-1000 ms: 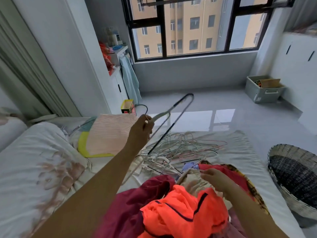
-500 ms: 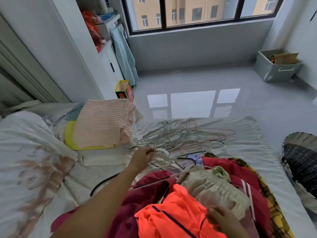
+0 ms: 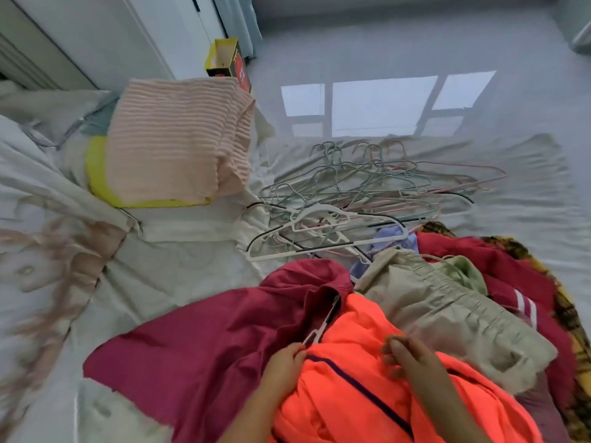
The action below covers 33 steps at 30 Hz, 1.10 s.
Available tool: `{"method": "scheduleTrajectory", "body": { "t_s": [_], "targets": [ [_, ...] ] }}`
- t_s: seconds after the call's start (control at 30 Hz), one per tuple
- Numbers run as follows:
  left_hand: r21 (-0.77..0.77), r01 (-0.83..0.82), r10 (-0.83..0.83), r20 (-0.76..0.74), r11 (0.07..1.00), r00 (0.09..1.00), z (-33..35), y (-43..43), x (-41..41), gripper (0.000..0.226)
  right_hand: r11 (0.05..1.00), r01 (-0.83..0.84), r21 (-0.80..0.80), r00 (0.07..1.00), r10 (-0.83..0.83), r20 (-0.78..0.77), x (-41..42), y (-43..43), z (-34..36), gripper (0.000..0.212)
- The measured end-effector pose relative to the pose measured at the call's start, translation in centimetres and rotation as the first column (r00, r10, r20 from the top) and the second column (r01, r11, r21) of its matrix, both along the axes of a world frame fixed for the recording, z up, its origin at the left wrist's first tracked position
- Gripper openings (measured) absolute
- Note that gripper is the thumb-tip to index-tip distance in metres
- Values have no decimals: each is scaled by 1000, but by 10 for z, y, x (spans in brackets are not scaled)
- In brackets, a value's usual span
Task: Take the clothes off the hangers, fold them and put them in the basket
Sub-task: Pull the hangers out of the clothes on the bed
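A bright orange garment (image 3: 377,388) with a dark stripe lies on top of the clothes heap in front of me. My left hand (image 3: 284,366) pinches its edge beside the end of a white hanger (image 3: 323,324) that sticks out from under it. My right hand (image 3: 406,353) grips the orange fabric a little to the right. Under it lie a maroon garment (image 3: 217,340), beige elastic-waist trousers (image 3: 447,308) and a red garment with white stripes (image 3: 511,282). The basket is out of view.
A tangle of empty wire and plastic hangers (image 3: 367,193) lies on the white bed sheet (image 3: 179,270) beyond the clothes. A folded pink ribbed garment (image 3: 172,135) rests on a yellow-edged piece at the left. A yellow and black box (image 3: 227,62) stands on the glossy floor.
My left hand let go of the hanger on the pile and came back to the orange garment. My right hand shifted onto the orange fabric. The view tilted down, losing the basket.
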<state>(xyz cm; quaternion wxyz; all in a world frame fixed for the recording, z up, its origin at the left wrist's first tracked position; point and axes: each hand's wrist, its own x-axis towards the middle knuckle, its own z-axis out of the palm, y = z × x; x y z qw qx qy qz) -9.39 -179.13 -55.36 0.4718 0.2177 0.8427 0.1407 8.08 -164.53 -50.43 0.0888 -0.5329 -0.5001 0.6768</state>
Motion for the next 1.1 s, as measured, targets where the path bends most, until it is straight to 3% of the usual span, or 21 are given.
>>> {"method": "scheduleTrajectory", "body": {
  "t_s": [0.13, 0.27, 0.37, 0.43, 0.5, 0.57, 0.63, 0.7, 0.73, 0.8, 0.87, 0.9, 0.97, 1.03, 1.1],
  "targets": [
    [21, 76, -78, 135, 997, 988, -11, -11, 10, 41, 1000, -18, 17, 1000, 18, 25, -14, 1, -14, 22],
    [110, 144, -141, -31, 983, 990, 19, -18, 3, 36, 965, -177, 193, 984, 174, 30, -37, -17, -3, 27],
    [216, 59, -65, 20, 975, 998, 45, -26, -3, 34, 840, -394, 373, 915, 396, 75, -66, -36, 10, 18],
    [203, 163, -188, 110, 965, 976, 64, -33, 5, 27, 725, -549, 417, 825, 551, 128, -85, -44, 5, 38],
    [200, 296, -337, 215, 934, 917, 83, -42, 27, 26, 688, -649, 325, 759, 615, 213, -98, -46, -5, 32],
    [113, 353, -371, 311, 929, 875, 90, -54, 50, 39, 714, -652, 254, 757, 595, 271, -104, -47, -17, 30],
    [98, 229, -246, 242, 969, 938, 89, -62, 53, 31, 728, -654, 206, 748, 582, 320, -101, -49, -29, 30],
    [175, 15, -13, -15, 984, 1000, 73, -65, 35, 38, 748, -644, 163, 747, 567, 349, -92, -52, -39, 29],
    [222, 11, 14, -110, 975, 994, 58, -65, 25, 49, 773, -615, 152, 765, 539, 353, -85, -53, -43, 28],
    [195, 101, -79, -121, 975, 990, 39, -54, 11, 46, 858, -498, 125, 848, 451, 278, -70, -57, -44, 25],
    [43, 294, -291, -64, 955, 955, 22, -44, 16, 29, 867, -483, 123, 870, 458, 183, -53, -61, -38, 23],
    [-37, 339, -340, -39, 940, 940, 16, -41, 19, 30, 810, -571, 136, 819, 548, 170, -44, -65, -34, 20],
    [-105, 293, -295, -4, 950, 955, 6, -43, 21, 38, 601, -784, 153, 620, 758, 203, -27, -75, -21, 9],
    [-102, 223, -222, 22, 969, 975, 5, -47, 14, 36, 422, -887, 187, 456, 864, 213, -15, -86, -6, 22],
    [-102, 255, -255, 15, 962, 967, 13, -50, 4, 34, 365, -913, 183, 399, 894, 205, -7, -98, 4, 21]
  ]
}}
